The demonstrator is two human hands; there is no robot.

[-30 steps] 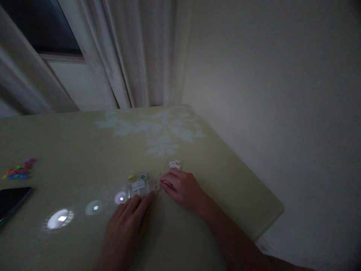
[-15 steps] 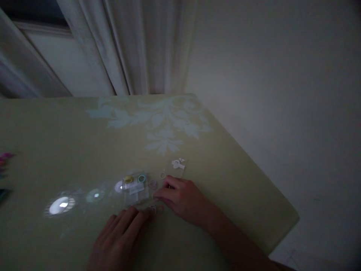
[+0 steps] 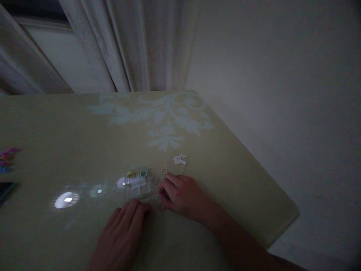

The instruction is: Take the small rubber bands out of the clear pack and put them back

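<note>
A clear plastic box [image 3: 138, 191] with compartments lies on the table, holding a yellow ring-like piece [image 3: 131, 174], a teal ring [image 3: 143, 173] and a white label. Right of it, my right hand [image 3: 180, 194] pinches a small pale ring [image 3: 158, 192], partly hidden by the fingertips. Below the box, my left hand [image 3: 122, 226] rests on the table with fingers extended, its thumb tip beside another faint small ring [image 3: 153, 208]. A pinkish ring [image 3: 154, 178] and a whitish ring [image 3: 164, 171] lie between box and right hand. Beyond is a clear bag [image 3: 184, 168] with a white tag [image 3: 179, 160].
The pale green table [image 3: 70, 143] has a leaf pattern and lamp reflections. Colourful small pieces [image 3: 7, 158] and a dark flat object [image 3: 6, 191] sit at the far left. Curtains [image 3: 146, 49] hang behind; a wall rises beyond the right edge.
My right hand's fingertips have drawn closer together and shifted slightly right, pinching the ring. My left hand stays almost in place. The view has shifted a little.
</note>
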